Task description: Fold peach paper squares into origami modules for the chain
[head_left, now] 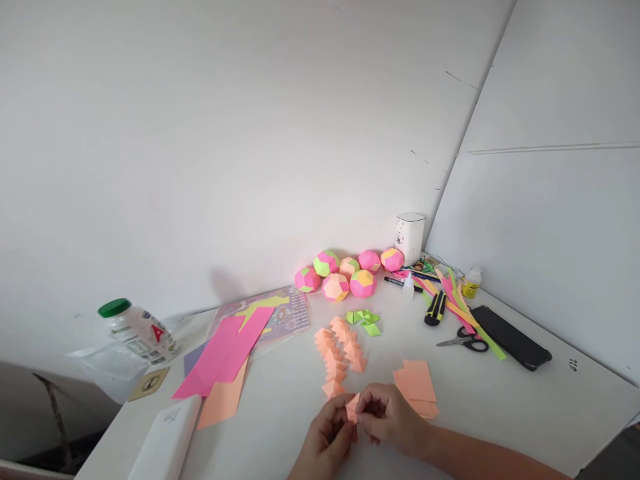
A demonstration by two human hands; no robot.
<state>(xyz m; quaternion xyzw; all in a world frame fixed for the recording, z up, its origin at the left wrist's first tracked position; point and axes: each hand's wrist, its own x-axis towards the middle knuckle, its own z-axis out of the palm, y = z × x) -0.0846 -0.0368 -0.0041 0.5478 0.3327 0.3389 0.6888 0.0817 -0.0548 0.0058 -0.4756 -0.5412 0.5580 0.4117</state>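
Between both hands, close to the table's front, is a small folded orange paper piece [352,408]. My left hand [327,433] pinches it from the left, and my right hand [387,417] grips its right side with thumb and finger. The fingers cover part of the piece. Just beyond my hands stand rows of folded orange paper pieces [334,357], with several folded green paper pieces [364,319] behind them. Flat orange paper squares [417,383] lie to the right of my right hand.
Colourful paper balls [335,287] line the wall beside a white box [410,237]. Rightward lie scissors [465,341], a cutter [435,309], paper strips [465,310] and a black phone case [513,337]. Leftward are pink sheets [225,353], a green-capped bottle [137,330] and a white block [165,440].
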